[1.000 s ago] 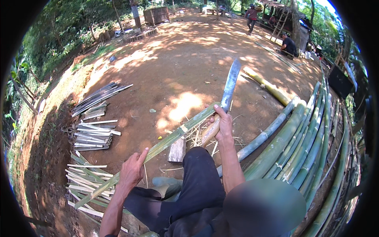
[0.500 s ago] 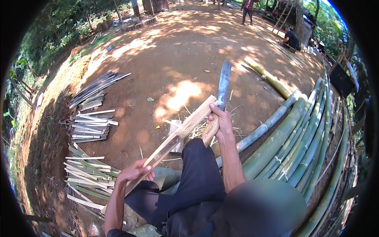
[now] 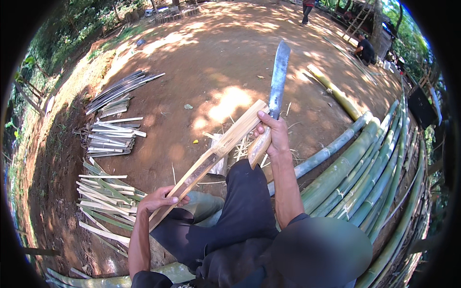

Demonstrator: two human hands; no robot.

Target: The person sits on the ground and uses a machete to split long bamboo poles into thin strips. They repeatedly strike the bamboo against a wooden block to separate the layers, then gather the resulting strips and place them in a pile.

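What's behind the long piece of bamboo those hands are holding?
Behind the bamboo piece, you can see parts of a wooden block, thin pale shavings and brown ground. The bamboo covers the rest of the block, so that can't be seen.

Long green-and-tan split-bamboo slat (image 3: 210, 158) got flipped: a second ago the green rind faced up, now it's the pale inner side (brown patch and all). Left hand (image 3: 161, 199) has its thumb on top now instead of a pointed finger. More of the thick green bamboo pole (image 3: 168, 273) shows bottom left.
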